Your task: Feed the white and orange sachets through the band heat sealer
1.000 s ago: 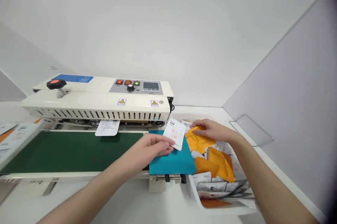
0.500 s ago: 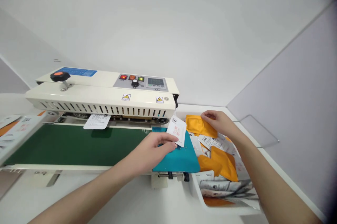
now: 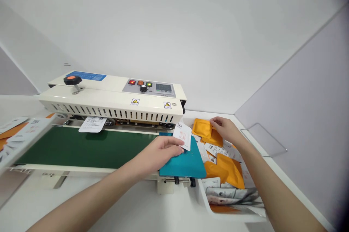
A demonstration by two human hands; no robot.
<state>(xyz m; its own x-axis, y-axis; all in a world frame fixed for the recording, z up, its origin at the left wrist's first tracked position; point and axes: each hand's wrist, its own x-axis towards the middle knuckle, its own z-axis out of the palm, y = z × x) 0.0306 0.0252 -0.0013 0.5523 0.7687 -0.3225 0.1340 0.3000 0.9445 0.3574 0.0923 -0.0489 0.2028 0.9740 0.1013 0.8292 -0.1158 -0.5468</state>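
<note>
My left hand point(image 3: 160, 152) is closed on the lower corner of a white printed pouch point(image 3: 182, 134), with fingers above and thumb below. That pouch is over a teal plate point(image 3: 182, 168) at the right end of a band sealer point(image 3: 114, 97). My right hand point(image 3: 225, 129) pinches the right edge of an orange pouch point(image 3: 201, 127) at the back of a white bin point(image 3: 218, 218). Under it, a second orange pouch point(image 3: 214, 138) partly shows. Another white pouch point(image 3: 93, 124) sticks out from the sealer's slot above the green belt point(image 3: 84, 152).
Several orange and white pouches fill the bin. More pouches point(image 3: 24, 132) lie left of the belt. A black knob point(image 3: 72, 80) stands on the sealer, and its buttons are lit. A bent wire point(image 3: 272, 139) is by the right wall point(image 3: 313, 116).
The white pouch in the sealer has travelled left. My right hand has drawn the top orange pouch apart from the one beneath. My left hand stays nearly still; the view has shifted slightly.
</note>
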